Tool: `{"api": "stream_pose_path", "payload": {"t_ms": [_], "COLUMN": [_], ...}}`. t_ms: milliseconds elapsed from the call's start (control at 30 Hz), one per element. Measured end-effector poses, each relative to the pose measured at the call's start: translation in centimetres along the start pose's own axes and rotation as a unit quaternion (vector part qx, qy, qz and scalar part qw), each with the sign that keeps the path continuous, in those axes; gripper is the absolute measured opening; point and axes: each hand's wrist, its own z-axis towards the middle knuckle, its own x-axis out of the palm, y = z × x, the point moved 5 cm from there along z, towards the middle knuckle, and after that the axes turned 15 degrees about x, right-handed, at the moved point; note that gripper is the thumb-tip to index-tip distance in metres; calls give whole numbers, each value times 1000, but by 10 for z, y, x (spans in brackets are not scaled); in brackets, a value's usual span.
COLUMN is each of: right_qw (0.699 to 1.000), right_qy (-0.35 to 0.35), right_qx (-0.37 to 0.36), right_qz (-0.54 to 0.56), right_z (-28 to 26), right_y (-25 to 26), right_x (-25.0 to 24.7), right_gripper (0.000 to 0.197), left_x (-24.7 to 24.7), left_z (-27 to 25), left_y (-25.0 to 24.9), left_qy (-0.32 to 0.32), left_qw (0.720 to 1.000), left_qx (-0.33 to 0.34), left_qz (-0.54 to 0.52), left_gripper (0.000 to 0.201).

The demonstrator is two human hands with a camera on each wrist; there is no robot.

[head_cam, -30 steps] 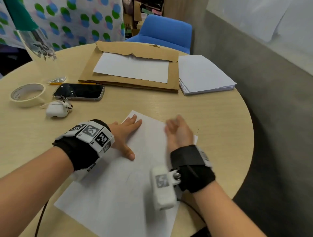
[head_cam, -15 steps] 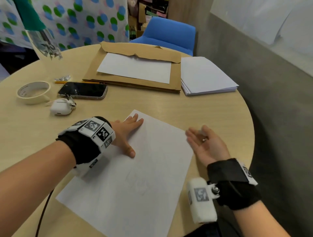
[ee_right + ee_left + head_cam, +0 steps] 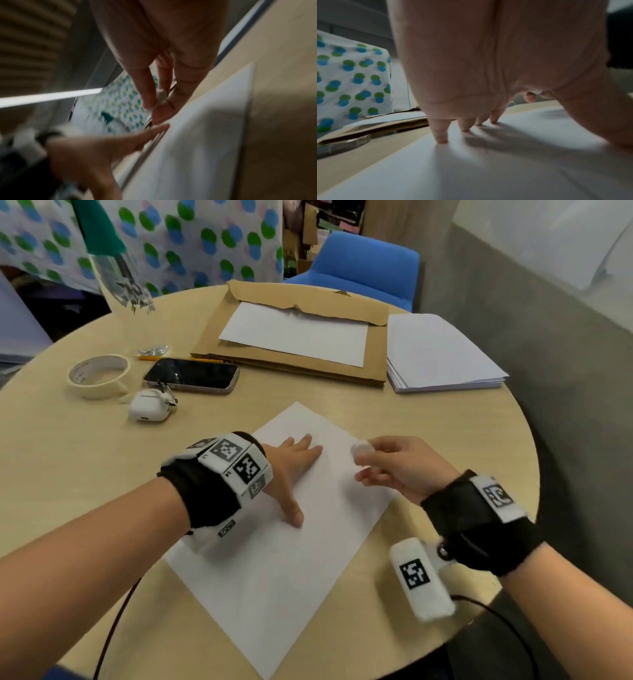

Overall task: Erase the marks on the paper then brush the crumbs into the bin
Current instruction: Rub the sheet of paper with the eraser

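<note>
A white sheet of paper (image 3: 274,570) lies slanted on the round wooden table (image 3: 428,419); faint pencil marks show near its middle. My left hand (image 3: 294,470) lies flat on the sheet's upper left part, fingers spread and pressing it down; its fingertips (image 3: 442,139) touch the paper (image 3: 488,169). My right hand (image 3: 383,463) hovers just above the sheet's right edge and pinches a small white eraser (image 3: 360,449) between thumb and fingers. The right wrist view, blurred, shows the eraser (image 3: 161,94) in that pinch. No crumbs or bin can be made out.
Behind the sheet lie a phone (image 3: 191,375), a white earbud case (image 3: 150,405), a tape roll (image 3: 99,374), a pencil (image 3: 178,359), a brown envelope (image 3: 294,337) with paper on it and a paper stack (image 3: 442,354). A blue chair (image 3: 363,272) stands beyond the table.
My right hand swept off the paper to the right with its palm up, then came back over the sheet's right edge pinching the eraser. The left hand stayed put.
</note>
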Motion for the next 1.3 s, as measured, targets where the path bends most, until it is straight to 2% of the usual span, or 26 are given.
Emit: {"api": "stream_pose_path", "payload": {"t_ms": [100,167,233,300,367,467,533,633,700,733,800,833,867,933,1000,1033,1133,1167,1233,1300], "right_qw": [981,960,924,871,840,830,829,853,846,843,838,835,835,842,844,841,837,839,834,839], "right_qy": [7,-10,-75,-136,-114,-34,-72,-171,-152,-121,-70,-67,-81,-132,-165,-158,-70,-60,-92,-152], "right_qx": [3,1,-43,-94,-119,-115,-106,-84,-92,-101,-113,-113,-111,-91,-87,-96,-117,-116,-108,-96], "right_qz": [-195,-280,-373,-463,-518,-544,-545,-485,-502,-514,-529,-535,-533,-515,-504,-508,-530,-528,-533,-514], "right_z": [13,21,25,21,11,-6,1,19,17,13,4,3,7,16,17,13,-2,-5,1,13], "right_y": [10,17,29,35,26,10,23,41,34,25,14,16,22,35,36,32,10,9,20,33], "right_x": [27,37,43,54,72,86,71,46,66,81,100,98,90,68,62,68,91,91,78,60], "right_gripper": [24,20,13,9,9,9,15,10,15,10,19,13,12,25,22,21,12,12,14,13], "left_x": [2,2,3,4,5,6,7,7,8,9,10,11,11,11,10,10,10,10,11,11], "left_z": [4,3,2,3,4,5,5,6,8,9,10,10,10,9,9,9,9,9,9,8], "left_y": [4,7,8,8,7,7,8,9,9,8,9,9,10,11,9,8,5,5,6,7], "left_qy": [-19,-31,-36,-39,-42,-38,-35,-43,-51,-54,-61,-61,-58,-52,-51,-55,-65,-66,-58,-52], "left_qw": [1000,999,999,999,998,999,999,998,998,998,997,997,997,998,998,997,996,997,997,998], "left_qx": [9,19,23,28,32,26,29,29,27,26,19,22,27,29,25,24,19,19,22,19], "left_qz": [11,14,17,16,14,28,28,23,28,34,43,41,36,34,39,42,49,47,44,41], "left_gripper": [128,129,128,128,128,130,130,129,130,130,132,132,132,132,132,131,130,130,131,130]}}
